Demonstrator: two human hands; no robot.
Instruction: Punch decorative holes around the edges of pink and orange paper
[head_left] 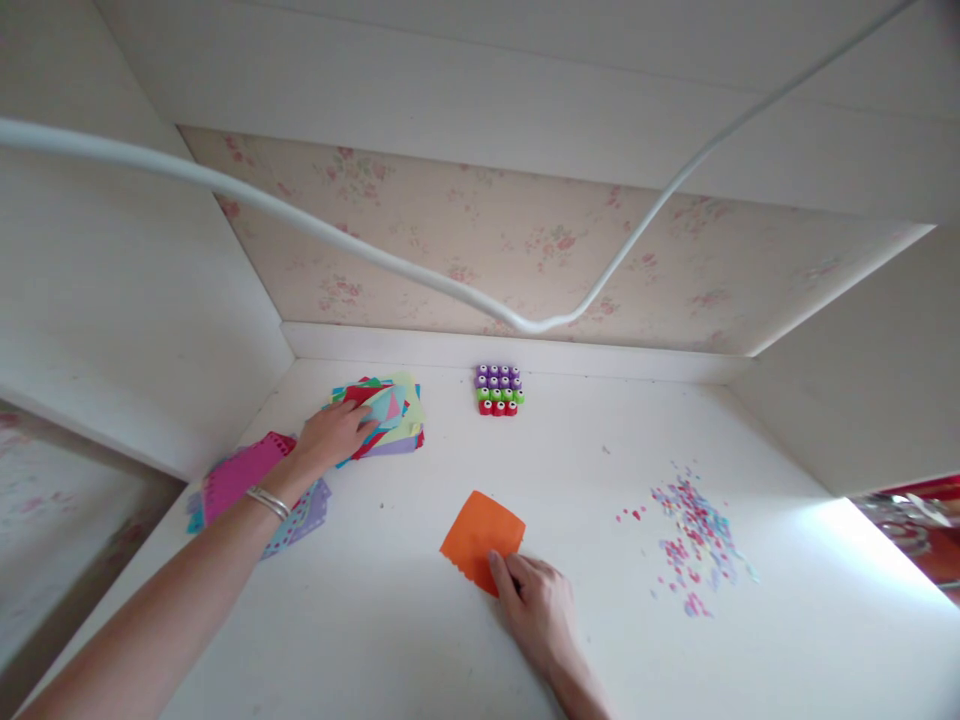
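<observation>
My left hand (339, 432) rests on a stack of coloured paper sheets (405, 432) at the back left, its fingers apart on the top sheets. A silver bracelet (268, 502) circles that wrist. Near the middle of the table, my right hand (536, 600) pinches an orange paper square (480, 535) between thumb and fingers at its lower right corner. The orange square's lower left edge looks scalloped. Beneath and beside my left forearm lie pink and blue-purple papers with punched edges (244, 478), partly hidden by the arm.
Rows of small purple, green and red craft punches (499, 390) stand by the back wall. Loose paper confetti (694, 540) is scattered on the right of the white table (360, 620). A white cable (420, 275) hangs across the upper view. Panels enclose the table left and right.
</observation>
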